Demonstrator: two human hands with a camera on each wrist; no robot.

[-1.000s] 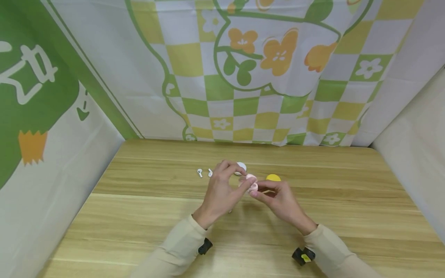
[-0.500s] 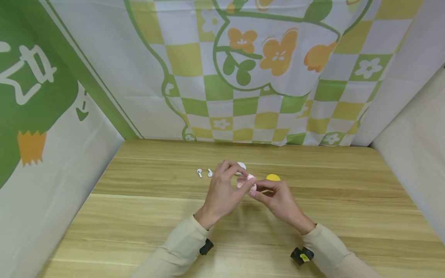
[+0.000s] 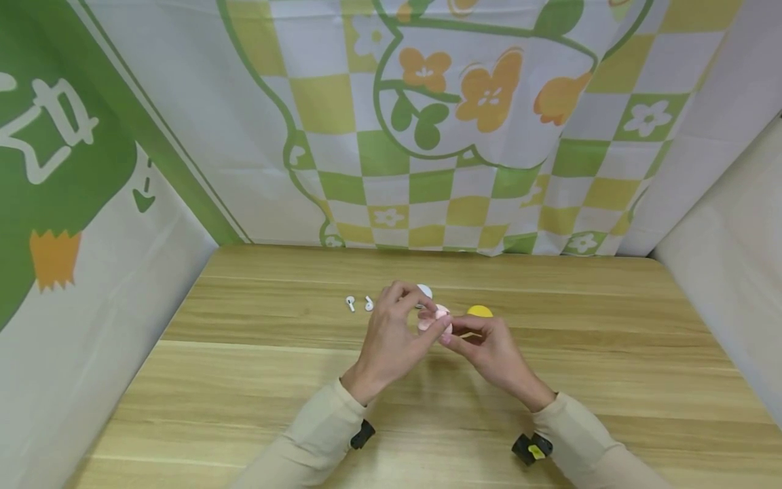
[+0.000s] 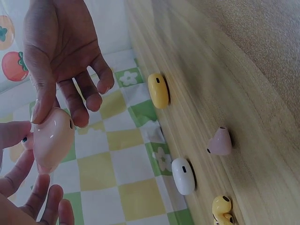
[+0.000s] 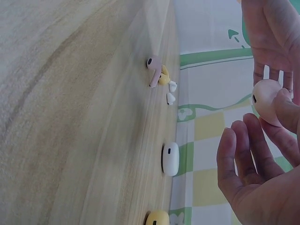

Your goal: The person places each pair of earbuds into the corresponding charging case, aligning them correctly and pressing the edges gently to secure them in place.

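Note:
In the head view, both hands meet over the middle of the table around a pink earbud case (image 3: 442,311). My right hand (image 3: 491,350) grips the case between thumb and fingers. My left hand (image 3: 391,339) is on its other side; in the left wrist view its thumb and index finger pinch a small pink earbud (image 4: 29,140) with a dark spot, right against the case. Fingers hide much of the case and earbud. The right wrist view shows the rounded case (image 5: 266,101) with a thumb across it.
On the wooden table (image 3: 244,394) lie a white case (image 3: 424,292), a yellow case (image 3: 480,311) and two white earbuds (image 3: 351,303). A pink earbud (image 4: 220,143) and yellow earbuds (image 4: 222,208) lie nearer. A patterned cloth (image 3: 427,190) hangs behind.
The pink case has turned slightly in the fingers, and its two parts show less distinctly than a second ago. Both hands have shifted only a little.

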